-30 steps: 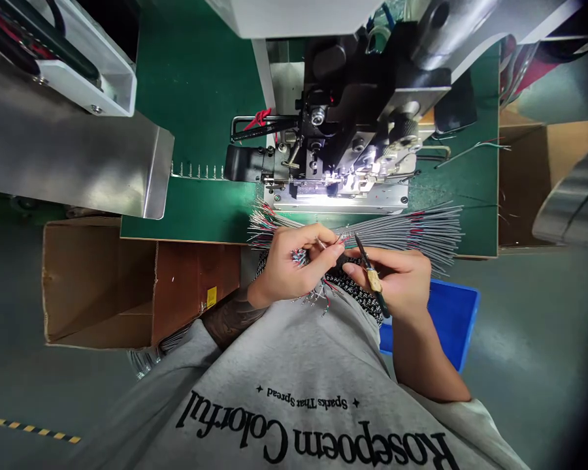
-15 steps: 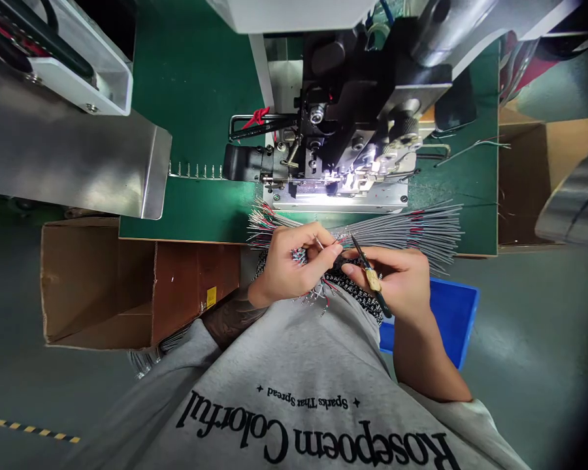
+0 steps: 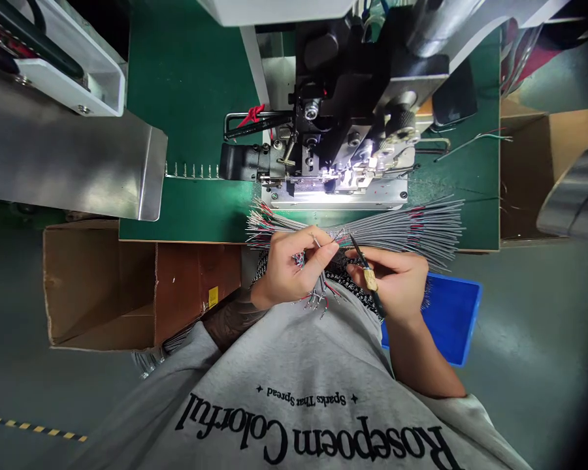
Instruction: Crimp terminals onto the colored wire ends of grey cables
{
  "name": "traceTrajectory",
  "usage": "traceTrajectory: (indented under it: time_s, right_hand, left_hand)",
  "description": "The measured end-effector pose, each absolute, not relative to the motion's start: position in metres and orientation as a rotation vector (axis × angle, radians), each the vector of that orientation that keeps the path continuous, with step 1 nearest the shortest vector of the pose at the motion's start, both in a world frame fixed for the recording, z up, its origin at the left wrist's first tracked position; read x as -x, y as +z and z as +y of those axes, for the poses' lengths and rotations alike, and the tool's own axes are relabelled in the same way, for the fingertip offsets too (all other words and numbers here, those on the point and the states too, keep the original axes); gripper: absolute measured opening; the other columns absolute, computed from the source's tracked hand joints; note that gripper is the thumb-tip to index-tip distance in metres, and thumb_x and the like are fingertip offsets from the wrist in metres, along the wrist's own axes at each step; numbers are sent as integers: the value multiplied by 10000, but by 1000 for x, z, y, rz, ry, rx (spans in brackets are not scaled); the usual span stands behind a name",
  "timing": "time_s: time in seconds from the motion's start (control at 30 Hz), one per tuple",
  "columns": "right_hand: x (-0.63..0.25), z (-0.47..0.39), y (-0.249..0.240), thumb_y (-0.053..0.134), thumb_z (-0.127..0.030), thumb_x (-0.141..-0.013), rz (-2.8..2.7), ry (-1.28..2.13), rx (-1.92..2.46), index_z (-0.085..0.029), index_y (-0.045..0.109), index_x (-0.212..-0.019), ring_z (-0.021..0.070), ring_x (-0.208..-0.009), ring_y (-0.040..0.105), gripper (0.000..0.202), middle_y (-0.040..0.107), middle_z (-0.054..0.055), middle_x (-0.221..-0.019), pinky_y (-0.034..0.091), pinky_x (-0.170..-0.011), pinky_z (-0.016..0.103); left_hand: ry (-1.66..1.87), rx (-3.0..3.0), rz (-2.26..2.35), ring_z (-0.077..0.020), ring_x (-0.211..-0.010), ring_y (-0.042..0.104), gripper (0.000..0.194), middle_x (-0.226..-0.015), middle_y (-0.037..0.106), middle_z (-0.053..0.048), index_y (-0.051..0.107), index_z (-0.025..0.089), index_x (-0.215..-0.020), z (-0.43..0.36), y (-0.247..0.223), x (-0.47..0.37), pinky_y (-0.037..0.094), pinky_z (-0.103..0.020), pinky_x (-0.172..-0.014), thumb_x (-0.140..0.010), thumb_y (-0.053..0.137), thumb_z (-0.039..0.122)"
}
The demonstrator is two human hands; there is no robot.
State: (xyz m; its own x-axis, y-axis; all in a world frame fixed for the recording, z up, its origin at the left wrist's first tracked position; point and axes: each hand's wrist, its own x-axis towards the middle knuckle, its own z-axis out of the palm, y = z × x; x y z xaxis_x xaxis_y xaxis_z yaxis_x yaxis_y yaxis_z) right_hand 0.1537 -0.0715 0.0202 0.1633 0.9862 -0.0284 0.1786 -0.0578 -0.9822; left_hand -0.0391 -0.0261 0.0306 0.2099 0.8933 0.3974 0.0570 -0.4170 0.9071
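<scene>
My left hand (image 3: 296, 267) is closed, with thumb and forefinger pinching a thin grey wire (image 3: 316, 241). Below that hand, stripped wire ends (image 3: 318, 300) with red and white cores hang against the grey shirt. My right hand (image 3: 399, 281) is closed around dark pointed tweezers (image 3: 370, 279) with a tan wrap round the middle; their tip points up and left, near the left fingertips. Just beyond both hands, a wide bundle of grey wires (image 3: 396, 227) lies along the front edge of the green table (image 3: 191, 215).
A lit crimping machine (image 3: 338, 143) stands behind the bundle, fed by a terminal strip (image 3: 191, 173) from the left. Cardboard boxes stand at the left (image 3: 102, 284) and right (image 3: 526, 176). A blue tray (image 3: 453, 320) is low at the right.
The view has shifted slightly. Both hands keep nearly the same pose; the gap between my right thumb and fingers looks a little different, with the tweezers still in them.
</scene>
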Motion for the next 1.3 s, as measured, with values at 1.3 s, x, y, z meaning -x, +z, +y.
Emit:
traceTrajectory:
  time_s: [1.3]
  right_hand:
    - [-143,-74,13,957,-321,-691,-1121,1087,1480,-272,929,-840,154,-521,624,160,818,12,-687,493,-465,283]
  left_hand:
    - [1200,-1668,947,-76,-489,546,267,-618,667,40,726,184,-804,-26,26,48,439,-239,-522,-1044,762,296]
